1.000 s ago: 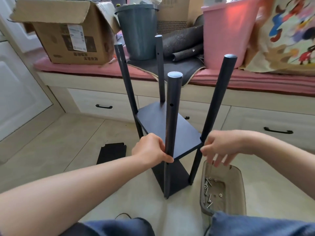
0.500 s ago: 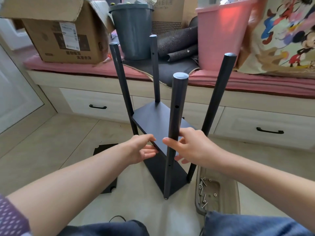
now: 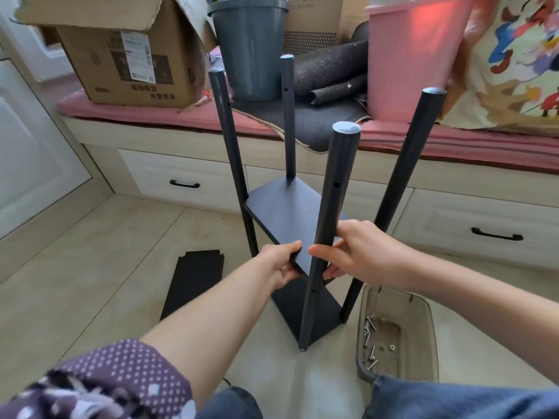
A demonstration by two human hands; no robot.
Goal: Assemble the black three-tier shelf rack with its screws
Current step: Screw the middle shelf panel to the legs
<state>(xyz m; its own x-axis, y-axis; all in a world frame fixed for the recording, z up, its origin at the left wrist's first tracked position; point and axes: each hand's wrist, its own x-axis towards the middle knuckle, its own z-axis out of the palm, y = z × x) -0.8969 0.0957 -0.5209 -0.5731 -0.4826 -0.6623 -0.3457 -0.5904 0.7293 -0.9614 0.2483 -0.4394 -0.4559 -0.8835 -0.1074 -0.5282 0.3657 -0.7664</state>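
The left hand (image 3: 279, 263) pinches the near edge of the flat black middle shelf board (image 3: 287, 219), thumb on top and fingers curled under it, while the right hand (image 3: 360, 255) grasps the nearest round black post (image 3: 329, 225) at about the same height, thumb across the front and fingers wrapped behind. The board sits tilted between the four posts, its far corner against the rear post (image 3: 289, 116) and its left edge beside the left post (image 3: 233, 152); the right post (image 3: 402, 182) leans outward behind the right hand. All four posts stand up from the black bottom shelf board (image 3: 314, 313), which rests on the pale tiled floor (image 3: 106, 237). Just right of the rack's base lies a shallow beige plastic tray (image 3: 423, 337) holding loose silver screws (image 3: 370, 337). A third black board (image 3: 195, 279) lies flat on the floor to the left, apart from the rack. Behind, on a pink-cushioned bench (image 3: 157, 113) with white drawers, stand an open cardboard box (image 3: 127, 52), a grey bucket (image 3: 251, 49) and a pink tub (image 3: 408, 62).
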